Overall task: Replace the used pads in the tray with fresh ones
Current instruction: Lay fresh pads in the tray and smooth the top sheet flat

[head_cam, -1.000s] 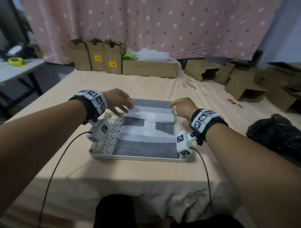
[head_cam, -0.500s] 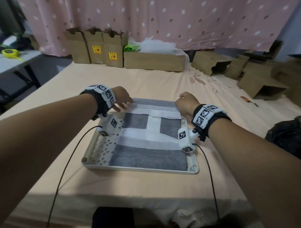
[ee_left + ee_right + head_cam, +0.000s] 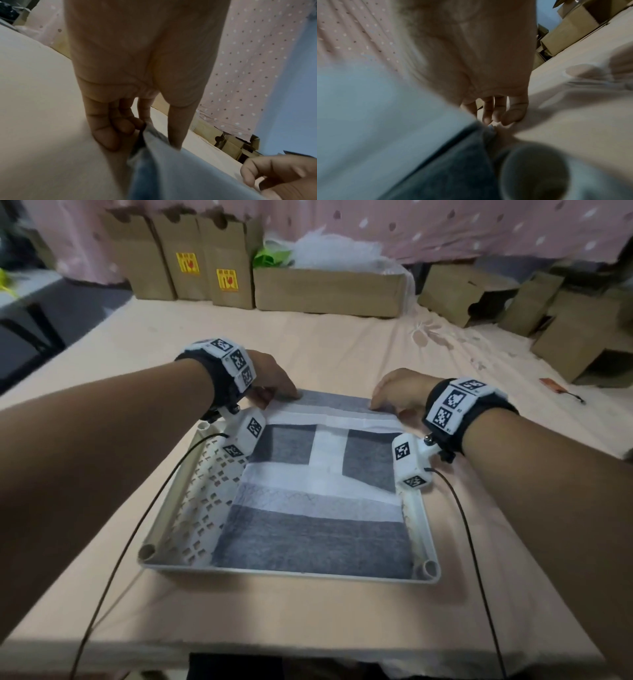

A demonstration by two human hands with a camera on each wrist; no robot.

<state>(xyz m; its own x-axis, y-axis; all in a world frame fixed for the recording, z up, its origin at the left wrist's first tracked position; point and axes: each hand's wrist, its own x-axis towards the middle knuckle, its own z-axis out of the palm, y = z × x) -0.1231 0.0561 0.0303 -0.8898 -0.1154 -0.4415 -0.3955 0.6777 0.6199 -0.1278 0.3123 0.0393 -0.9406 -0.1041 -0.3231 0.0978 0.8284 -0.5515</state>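
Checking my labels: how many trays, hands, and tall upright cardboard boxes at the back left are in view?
Tray: 1
Hands: 2, left hand, right hand, both at the pad's far corners
Tall upright boxes: 3
Total: 6

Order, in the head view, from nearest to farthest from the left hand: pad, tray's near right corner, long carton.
1. Pad: the left hand touches its far left corner.
2. Long carton: beyond, by the curtain.
3. Tray's near right corner: diagonally opposite, toward the person.
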